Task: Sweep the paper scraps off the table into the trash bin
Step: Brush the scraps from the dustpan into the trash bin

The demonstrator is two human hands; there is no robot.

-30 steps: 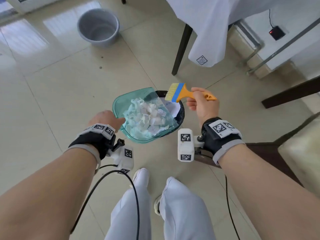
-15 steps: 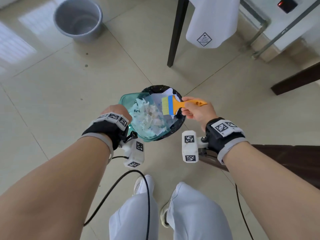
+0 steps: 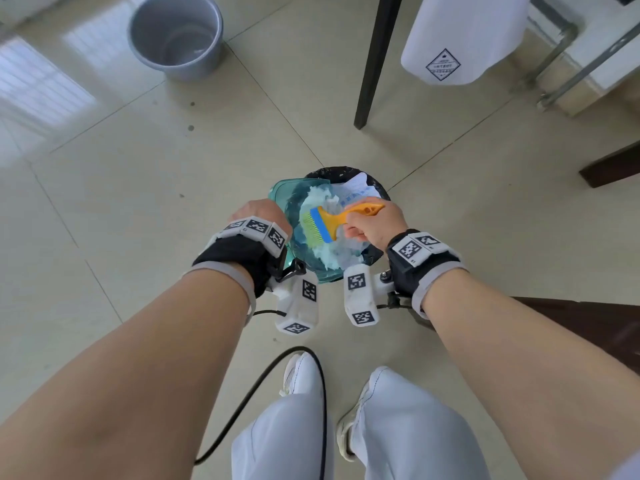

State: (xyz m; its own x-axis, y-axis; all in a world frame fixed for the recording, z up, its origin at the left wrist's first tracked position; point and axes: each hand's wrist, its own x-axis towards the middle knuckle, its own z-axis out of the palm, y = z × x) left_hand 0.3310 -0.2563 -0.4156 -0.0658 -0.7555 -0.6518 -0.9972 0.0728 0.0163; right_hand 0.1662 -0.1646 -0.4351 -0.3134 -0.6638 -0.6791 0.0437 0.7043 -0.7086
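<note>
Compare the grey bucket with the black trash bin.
The grey bucket stands apart with nothing visible inside; the black trash bin holds paper and sits under the dustpan. The bucket is unlined grey plastic; the bin has a black liner. Both are round, open-topped and on the floor.

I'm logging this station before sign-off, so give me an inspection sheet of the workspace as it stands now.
Surface: tiled floor; tabletop not in view.
Job's things: teal dustpan tilted over black trash bin, paper scraps in it; orange brush bristles on the scraps.
Clutter: grey bucket on the floor.
Hands: left hand holds the dustpan; right hand grips the brush handle.
Cables: black cable loops near the feet.
Surroundings: table leg, white cloth.
</note>
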